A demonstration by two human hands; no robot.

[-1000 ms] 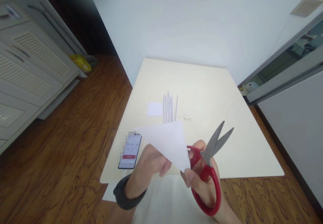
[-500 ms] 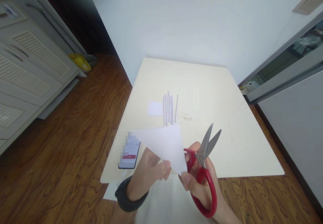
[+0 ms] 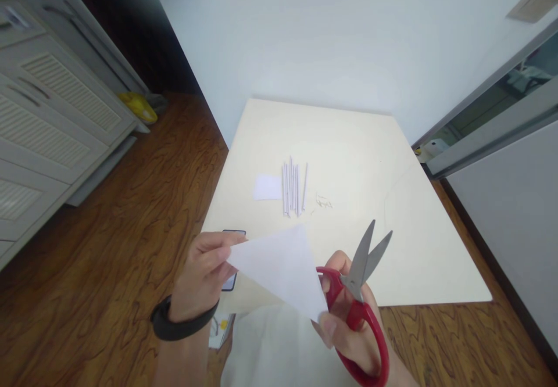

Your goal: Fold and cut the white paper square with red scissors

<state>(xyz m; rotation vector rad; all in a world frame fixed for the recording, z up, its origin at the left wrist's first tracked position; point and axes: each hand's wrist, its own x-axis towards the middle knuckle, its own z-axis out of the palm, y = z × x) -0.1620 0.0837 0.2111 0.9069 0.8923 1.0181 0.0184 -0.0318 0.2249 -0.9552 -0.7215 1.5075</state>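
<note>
White folded paper triangle [image 3: 281, 268] is held above the desk's [image 3: 392, 160] near edge: left hand [image 3: 204, 271] pinches its left corner, right hand [image 3: 349, 323] pinches the lower tip while gripping red-handled scissors [image 3: 360, 300], blades parted. Phone [image 3: 231, 259] mostly hidden behind left hand.

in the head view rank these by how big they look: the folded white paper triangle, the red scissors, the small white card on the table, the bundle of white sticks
1. paper triangle
2. red scissors, close to it
3. bundle of white sticks
4. small white card; the last two lie farther off, so this may be unsure.
</note>
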